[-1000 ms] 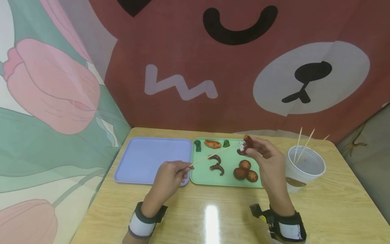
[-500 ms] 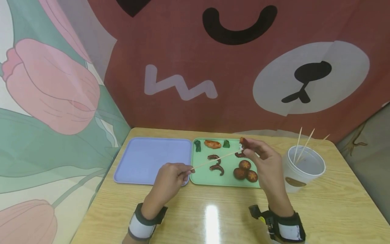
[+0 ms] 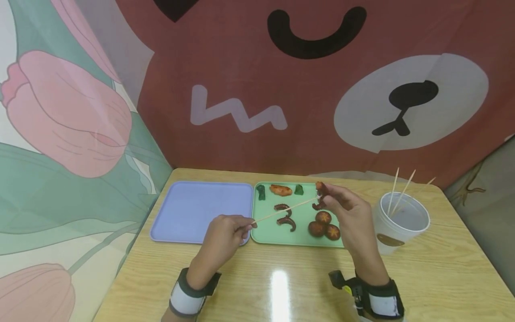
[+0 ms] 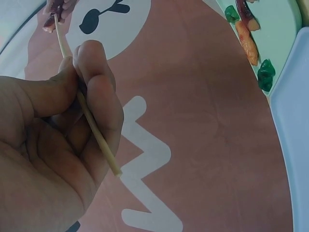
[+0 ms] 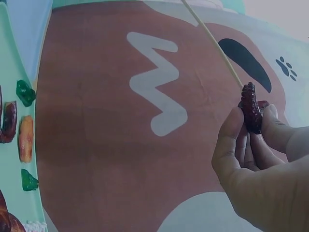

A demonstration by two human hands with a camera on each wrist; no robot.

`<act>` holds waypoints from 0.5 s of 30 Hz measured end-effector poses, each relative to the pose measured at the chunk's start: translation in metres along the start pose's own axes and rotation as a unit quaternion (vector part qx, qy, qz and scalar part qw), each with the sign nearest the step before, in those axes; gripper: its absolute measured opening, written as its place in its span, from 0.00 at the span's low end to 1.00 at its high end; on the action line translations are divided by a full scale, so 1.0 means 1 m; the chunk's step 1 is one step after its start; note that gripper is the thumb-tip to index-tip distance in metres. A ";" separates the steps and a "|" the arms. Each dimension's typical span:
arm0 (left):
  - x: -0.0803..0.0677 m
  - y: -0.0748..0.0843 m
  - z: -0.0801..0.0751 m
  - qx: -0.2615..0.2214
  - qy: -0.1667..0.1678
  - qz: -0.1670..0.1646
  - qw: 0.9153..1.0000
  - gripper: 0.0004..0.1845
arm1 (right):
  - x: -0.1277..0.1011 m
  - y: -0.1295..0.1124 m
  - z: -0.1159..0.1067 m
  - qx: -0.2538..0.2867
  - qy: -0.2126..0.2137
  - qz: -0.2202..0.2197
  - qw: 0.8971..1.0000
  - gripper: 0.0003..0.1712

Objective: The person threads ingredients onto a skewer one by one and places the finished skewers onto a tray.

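Head view: a wooden table [image 3: 442, 277] is seen bearing a lilac tray [image 3: 193, 210], a green tray [image 3: 265, 232] and a white cup [image 3: 398, 223] with spare sticks. On the green tray are laid three shiitake mushrooms [image 3: 323, 226], two octopus tentacle pieces [image 3: 284, 215], a sausage-like orange piece [image 3: 280, 190] and two green bits. A bamboo skewer [image 3: 283, 211] is pinched near its blunt end by the curled fingers of the left hand [image 3: 225, 237]. A dark tentacle piece [image 5: 251, 108] is gripped between thumb and fingertips of the right hand [image 3: 346, 214], above the green tray's far right part. The skewer tip is met with the piece, so threading is judged under way; a steady push along the stick's axis, clear of the fingertips, appears called for.
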State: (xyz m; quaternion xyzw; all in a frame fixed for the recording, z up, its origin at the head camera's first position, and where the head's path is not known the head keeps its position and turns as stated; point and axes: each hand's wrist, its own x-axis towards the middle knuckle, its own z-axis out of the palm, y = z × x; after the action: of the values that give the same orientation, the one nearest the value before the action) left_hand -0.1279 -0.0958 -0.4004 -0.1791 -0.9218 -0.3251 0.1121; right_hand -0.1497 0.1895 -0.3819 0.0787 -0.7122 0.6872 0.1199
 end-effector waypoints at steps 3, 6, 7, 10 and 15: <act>0.000 0.000 0.001 0.005 0.003 0.005 1.000 0.11 | 0.000 0.000 0.000 0.003 0.005 0.002 1.000 0.17; 0.000 -0.001 0.001 0.006 0.004 0.006 1.000 0.11 | 0.000 0.000 0.000 0.001 0.009 0.004 1.000 0.17; 0.000 -0.001 0.001 0.007 0.004 0.005 1.000 0.11 | 0.000 0.000 0.000 0.001 0.010 0.004 1.000 0.17; 0.000 0.000 0.000 0.006 0.004 -0.002 1.000 0.11 | 0.000 0.000 0.000 -0.002 0.008 0.004 1.000 0.17; 0.000 -0.001 0.001 0.007 0.003 -0.005 1.000 0.11 | 0.000 -0.001 0.000 -0.007 0.014 0.016 1.000 0.18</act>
State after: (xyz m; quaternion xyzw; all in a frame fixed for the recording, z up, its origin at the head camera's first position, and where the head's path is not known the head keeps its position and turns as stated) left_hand -0.1281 -0.0955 -0.4016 -0.1728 -0.9247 -0.3194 0.1143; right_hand -0.1495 0.1895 -0.3813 0.0570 -0.7160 0.6853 0.1199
